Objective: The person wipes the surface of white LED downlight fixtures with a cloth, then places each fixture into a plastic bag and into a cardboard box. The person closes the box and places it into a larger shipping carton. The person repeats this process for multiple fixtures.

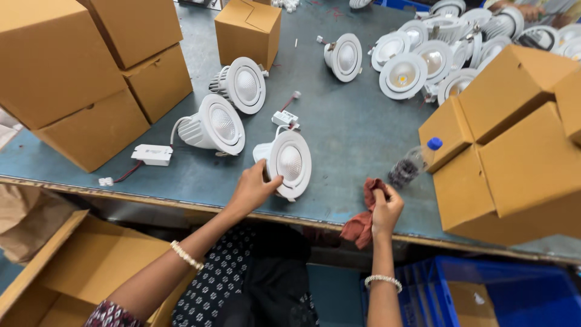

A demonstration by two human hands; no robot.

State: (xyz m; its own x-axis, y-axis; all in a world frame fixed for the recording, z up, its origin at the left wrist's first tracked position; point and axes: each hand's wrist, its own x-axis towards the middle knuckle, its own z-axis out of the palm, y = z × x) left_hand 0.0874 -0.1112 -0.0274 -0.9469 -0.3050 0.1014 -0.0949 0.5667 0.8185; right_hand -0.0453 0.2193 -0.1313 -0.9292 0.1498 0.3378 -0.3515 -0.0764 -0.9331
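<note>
Left grip (253,189) touches downlight (289,163) on blue-grey workbench (351,133).

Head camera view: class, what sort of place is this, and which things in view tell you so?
Probably a small factory's packing bench for lamps. Many identical white downlights crowd the bench, plain cardboard boxes are stacked on both sides, and the left hand holds one downlight while the right hand grips a red cloth.

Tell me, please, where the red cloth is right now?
The red cloth is bunched in the right hand at the table's near edge, right of the white downlight and near the lying plastic bottle.
</note>
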